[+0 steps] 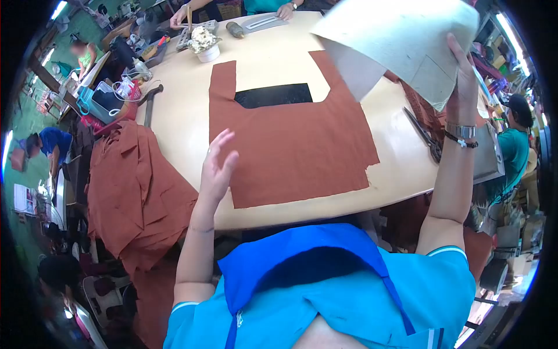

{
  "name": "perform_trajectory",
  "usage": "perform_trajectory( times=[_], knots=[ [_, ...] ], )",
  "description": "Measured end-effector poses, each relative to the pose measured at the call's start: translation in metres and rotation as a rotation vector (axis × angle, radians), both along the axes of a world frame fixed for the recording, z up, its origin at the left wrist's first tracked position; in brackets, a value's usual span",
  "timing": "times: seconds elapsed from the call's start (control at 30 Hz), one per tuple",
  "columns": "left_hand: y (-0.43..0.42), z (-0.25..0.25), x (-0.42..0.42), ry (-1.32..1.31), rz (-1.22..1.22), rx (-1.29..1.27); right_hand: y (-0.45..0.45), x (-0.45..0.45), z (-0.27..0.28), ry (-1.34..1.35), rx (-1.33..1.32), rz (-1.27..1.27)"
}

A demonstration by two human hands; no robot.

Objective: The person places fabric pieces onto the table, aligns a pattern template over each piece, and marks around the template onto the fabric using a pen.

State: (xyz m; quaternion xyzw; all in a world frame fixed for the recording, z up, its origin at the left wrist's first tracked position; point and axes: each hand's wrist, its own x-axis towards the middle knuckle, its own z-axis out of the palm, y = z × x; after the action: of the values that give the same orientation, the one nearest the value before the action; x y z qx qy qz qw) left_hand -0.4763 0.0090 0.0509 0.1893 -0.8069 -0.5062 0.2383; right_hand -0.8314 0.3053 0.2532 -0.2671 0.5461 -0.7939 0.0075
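Observation:
My right hand point(461, 87) grips the edge of a large pale sheet point(401, 43) that looks like stiff card, lifted and curved above the table's right side. Thin lines show on its lower corner. My left hand point(220, 166) has its fingers apart and holds nothing, raised by the left edge of a reddish-brown leather-like piece point(296, 154). That piece lies flat, with a wide notch in its far side. A black rectangular piece point(273, 96) shows within the notch. Scissors point(424, 136) lie to the right, below the sheet.
On the pale table point(180, 131) stand a white pot point(208, 53) and a hammer point(150, 104). Reddish-brown pieces point(133, 186) hang in a pile over the left edge. A pink basket point(131, 96) sits beyond them. Across the table, another person's hand point(286, 10) rests near a ruler-like strip.

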Motion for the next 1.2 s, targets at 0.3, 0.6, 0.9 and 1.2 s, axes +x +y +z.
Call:
perform_trajectory(
  times=[0.3,0.6,0.9,1.2],
  knots=[
    [0.01,0.013,-0.061,0.372,-0.297,1.117,-0.039,0.064,-0.017,-0.328,0.058,0.524],
    [-0.068,-0.053,-0.005,0.094,0.253,0.624,0.02,0.033,-0.162,-0.282,0.527,0.338],
    [-0.066,-0.057,-0.002,-0.272,0.296,0.114,0.038,0.036,-0.256,-0.043,0.977,0.006],
    [-0.066,-0.052,-0.004,-0.418,0.353,-0.069,0.03,0.037,-0.257,0.02,0.963,-0.059]
  ],
)
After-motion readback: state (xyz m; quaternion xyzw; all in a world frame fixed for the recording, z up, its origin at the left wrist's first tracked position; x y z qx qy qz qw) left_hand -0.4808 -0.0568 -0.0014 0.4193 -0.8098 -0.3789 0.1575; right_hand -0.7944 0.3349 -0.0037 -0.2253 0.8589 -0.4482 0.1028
